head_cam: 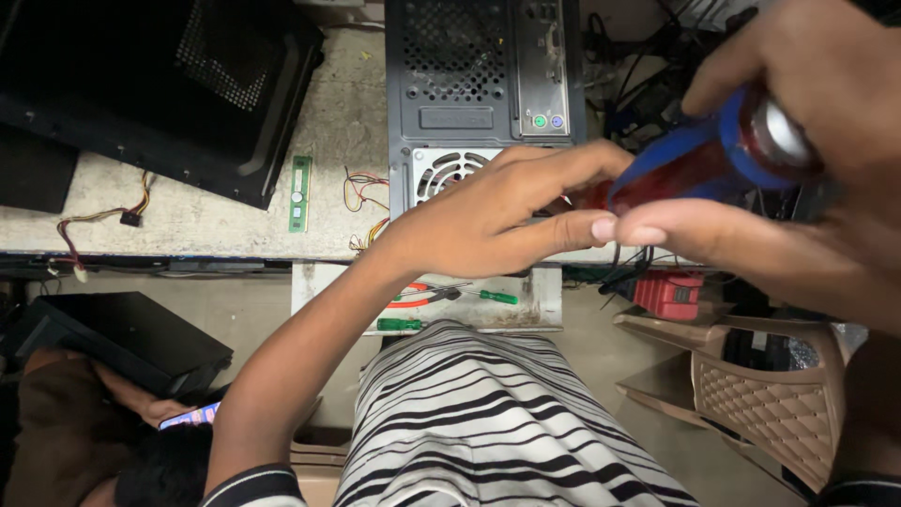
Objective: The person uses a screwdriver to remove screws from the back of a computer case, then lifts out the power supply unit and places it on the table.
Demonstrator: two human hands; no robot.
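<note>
Screwdriver (699,160), red-and-blue handle pinched in right hand (798,141) grip, left hand (507,216) fingers at its shaft

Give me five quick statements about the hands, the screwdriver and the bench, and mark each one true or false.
1. The right hand grips a screwdriver with a blue and red handle. True.
2. The left hand lies flat on the floor. False: it is raised, fingers at the screwdriver's front end.
3. A computer case sits on the bench. True.
4. The green circuit strip rests on the case. False: it lies on the bench beside it.
5. The plastic chair is bright blue. False: it is beige.
</note>
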